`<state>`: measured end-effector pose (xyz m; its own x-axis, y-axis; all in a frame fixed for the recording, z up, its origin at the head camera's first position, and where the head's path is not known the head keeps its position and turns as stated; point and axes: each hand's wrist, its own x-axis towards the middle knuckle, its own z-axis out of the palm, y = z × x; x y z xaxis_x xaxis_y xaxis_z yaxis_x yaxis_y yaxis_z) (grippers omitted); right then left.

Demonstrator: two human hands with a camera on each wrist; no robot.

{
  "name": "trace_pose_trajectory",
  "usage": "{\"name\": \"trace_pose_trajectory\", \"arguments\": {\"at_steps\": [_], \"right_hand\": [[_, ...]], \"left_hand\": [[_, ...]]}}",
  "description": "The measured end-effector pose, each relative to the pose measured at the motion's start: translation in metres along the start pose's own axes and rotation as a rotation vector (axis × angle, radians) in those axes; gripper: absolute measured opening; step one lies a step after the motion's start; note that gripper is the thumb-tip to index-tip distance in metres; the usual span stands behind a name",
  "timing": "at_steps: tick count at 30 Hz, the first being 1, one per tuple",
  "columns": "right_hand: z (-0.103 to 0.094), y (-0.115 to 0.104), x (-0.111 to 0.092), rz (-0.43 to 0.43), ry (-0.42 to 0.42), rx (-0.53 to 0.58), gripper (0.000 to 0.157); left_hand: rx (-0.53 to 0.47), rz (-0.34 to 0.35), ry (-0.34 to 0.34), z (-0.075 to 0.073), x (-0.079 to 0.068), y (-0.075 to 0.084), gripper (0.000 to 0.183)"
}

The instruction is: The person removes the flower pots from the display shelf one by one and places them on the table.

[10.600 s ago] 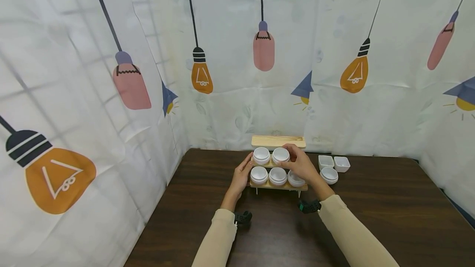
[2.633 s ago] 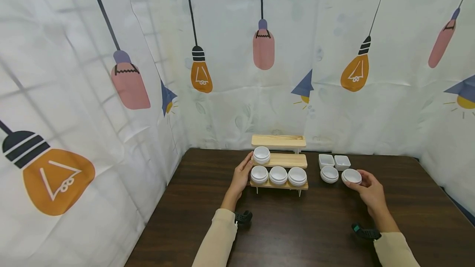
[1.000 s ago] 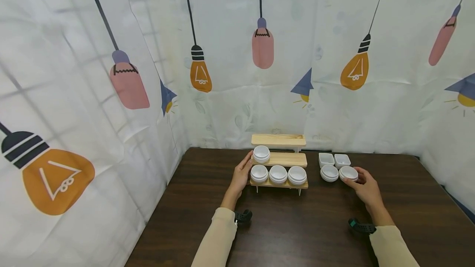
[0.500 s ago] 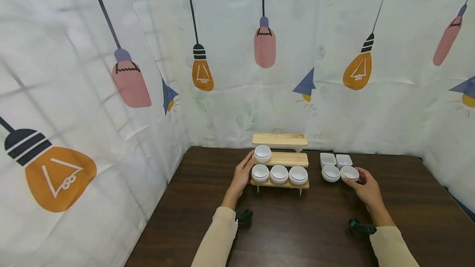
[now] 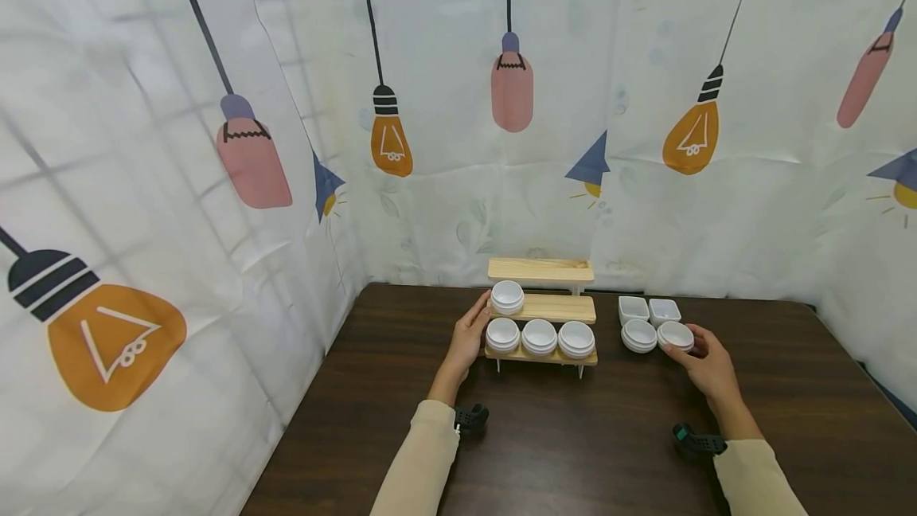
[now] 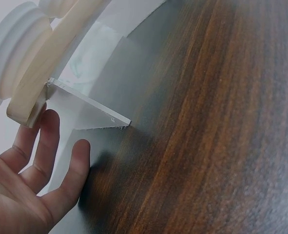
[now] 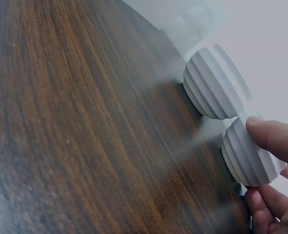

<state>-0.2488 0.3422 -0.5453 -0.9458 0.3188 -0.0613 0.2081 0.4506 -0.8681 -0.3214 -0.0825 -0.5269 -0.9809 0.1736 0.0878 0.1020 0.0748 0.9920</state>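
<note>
My left hand holds the left end of the tiered wooden rack; in the left wrist view its fingers touch the board's end from below. One small white round bowl stands at the left of the middle tier, and three more such bowls line the lowest tier. To the right, my right hand pinches the rim and side of a ribbed white bowl on the table, thumb above and fingers low. That bowl sits against another round bowl.
Two small square white dishes stand just behind the round bowls on the right. The rack's top board bears nothing. A dark wooden table lies under everything, with a printed curtain behind it.
The bowl in my right hand has gone from the middle tier to the table at right, then slid left against its neighbour. In the last half second little moves. My left hand stays on the rack.
</note>
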Motion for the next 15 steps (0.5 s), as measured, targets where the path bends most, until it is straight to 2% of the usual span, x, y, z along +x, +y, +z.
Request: {"name": "trace_pose_trajectory", "arguments": {"at_steps": [7,15], "right_hand": [[0.000,0.000,0.000,0.003,-0.003,0.002,0.086],[0.000,-0.001,0.000,0.006,0.004,0.002,0.084]], "left_hand": [[-0.004,-0.009,-0.032,-0.002,-0.001,0.004,0.049],[0.005,-0.005,-0.052,-0.003,-0.017,0.035,0.048]]}}
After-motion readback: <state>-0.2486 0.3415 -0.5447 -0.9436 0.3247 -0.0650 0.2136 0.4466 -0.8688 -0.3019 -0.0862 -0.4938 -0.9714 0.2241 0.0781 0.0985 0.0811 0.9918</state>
